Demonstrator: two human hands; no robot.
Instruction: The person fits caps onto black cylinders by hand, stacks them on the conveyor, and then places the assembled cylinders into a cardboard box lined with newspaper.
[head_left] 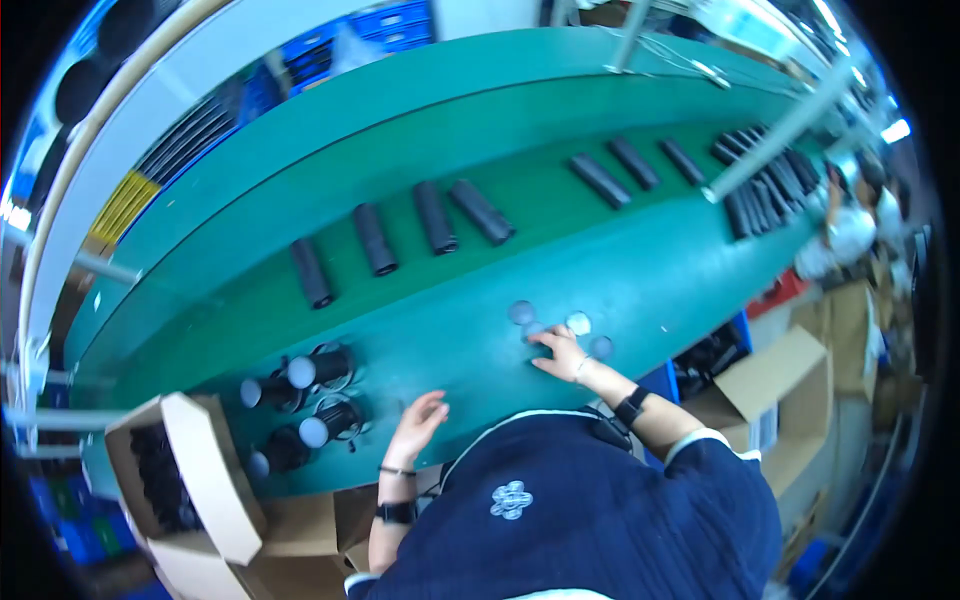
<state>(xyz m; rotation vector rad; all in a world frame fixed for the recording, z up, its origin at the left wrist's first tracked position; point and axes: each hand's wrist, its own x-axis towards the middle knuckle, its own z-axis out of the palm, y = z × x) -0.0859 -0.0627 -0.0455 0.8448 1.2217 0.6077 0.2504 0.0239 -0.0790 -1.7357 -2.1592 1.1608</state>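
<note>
My right hand (561, 353) rests flat on the green table, fingertips touching a small cluster of round grey discs (522, 313) and a paler disc (578, 323). Another disc (601, 347) lies just right of the hand. My left hand (418, 422) hovers open over the table edge, holding nothing, to the right of several short black cylinders with pale round lenses (318, 368). Both wrists wear dark bands.
Black tubes (374, 239) lie in a row along the green conveyor belt (520, 190), with more piled at the far right (765, 185). An open cardboard box of black parts (160, 475) stands at lower left. Another person (850, 225) works at the right. Cardboard boxes (770, 385) stand beside me.
</note>
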